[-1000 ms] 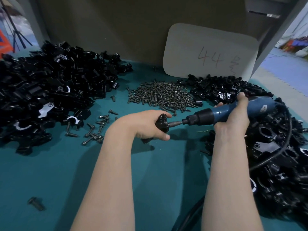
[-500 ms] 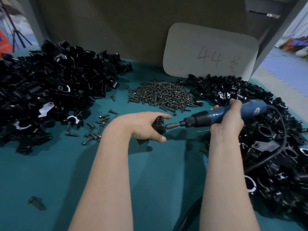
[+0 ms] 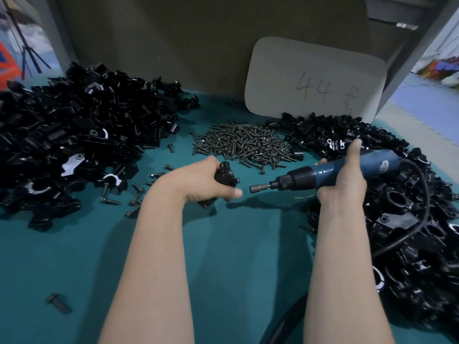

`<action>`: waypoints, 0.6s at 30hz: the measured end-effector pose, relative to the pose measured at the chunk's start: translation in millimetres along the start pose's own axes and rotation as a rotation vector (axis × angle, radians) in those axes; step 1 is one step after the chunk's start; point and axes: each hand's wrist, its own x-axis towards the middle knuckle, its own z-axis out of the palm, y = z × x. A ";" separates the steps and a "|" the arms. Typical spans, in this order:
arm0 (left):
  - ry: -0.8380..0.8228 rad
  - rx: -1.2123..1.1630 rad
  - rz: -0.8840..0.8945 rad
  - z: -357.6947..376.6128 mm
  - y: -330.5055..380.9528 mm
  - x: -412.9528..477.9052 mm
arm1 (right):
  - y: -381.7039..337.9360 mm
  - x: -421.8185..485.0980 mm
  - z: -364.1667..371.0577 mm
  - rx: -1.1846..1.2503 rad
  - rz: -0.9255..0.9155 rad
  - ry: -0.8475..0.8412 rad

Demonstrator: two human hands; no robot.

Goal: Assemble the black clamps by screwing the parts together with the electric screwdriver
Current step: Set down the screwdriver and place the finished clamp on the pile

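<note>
Handwritten "44" stands on the pale rounded board (image 3: 315,78) at one o'clock; the scribble at its three o'clock is illegible. A small emblem on the electric screwdriver (image 3: 377,165), at three o'clock, cannot be read.

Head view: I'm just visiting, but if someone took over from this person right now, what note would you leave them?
Left hand grips one black clamp above the teal table.
Right hand grips the electric screwdriver, bit pointing at the clamp, not touching.
Screw pile lies behind the hands; left heap and right heap hold black parts.
Done: cannot tell if this clamp is fully screwed.
Left: check it, then work through the heaps.
</note>
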 end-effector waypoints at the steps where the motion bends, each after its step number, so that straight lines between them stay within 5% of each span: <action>1: 0.063 -0.080 -0.001 -0.5 -1.3 1.6 | -0.1 -0.7 0.9 -0.057 0.021 -0.023; 7: 0.362 -0.544 0.065 0.6 -0.2 9.9 | 12.6 -4.6 11.2 -0.457 0.083 -0.205; 18: 0.315 -0.847 0.011 9.4 2.6 19.6 | 48.4 0.5 11.8 -1.287 -0.235 -0.187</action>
